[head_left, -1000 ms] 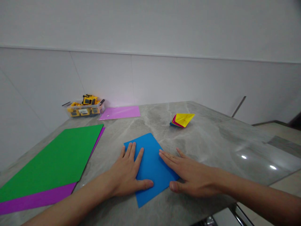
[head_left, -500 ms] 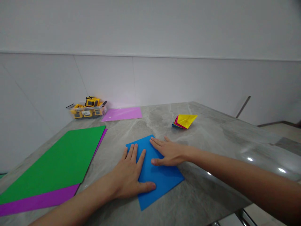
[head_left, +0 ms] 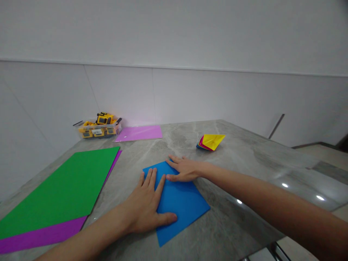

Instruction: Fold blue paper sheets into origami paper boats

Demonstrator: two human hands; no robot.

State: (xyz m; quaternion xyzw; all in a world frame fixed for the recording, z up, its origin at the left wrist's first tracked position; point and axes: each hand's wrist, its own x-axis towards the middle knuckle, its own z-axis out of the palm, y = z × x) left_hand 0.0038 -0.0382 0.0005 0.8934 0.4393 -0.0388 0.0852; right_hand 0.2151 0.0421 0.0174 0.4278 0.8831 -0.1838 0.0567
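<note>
A blue sheet of paper lies at an angle on the grey marbled table, directly in front of me. My left hand rests flat on its left side, fingers spread toward the far edge and thumb stretched across the sheet. Over the far right part of the paper lies my right hand, its fingers extended and pointing left, the thumb apart from them. Part of the sheet's left and far edges is hidden under the hands. Neither hand grips anything.
Green sheets lie over purple sheets on the left. Behind them stand a clear plastic box with yellow toy vehicles and a pink-purple sheet. A folded yellow, pink and blue paper piece sits beyond my right hand.
My right hand has slid left and away from me along the paper, up to its far edge. My left hand stays pressed on the sheet. The view has shifted slightly.
</note>
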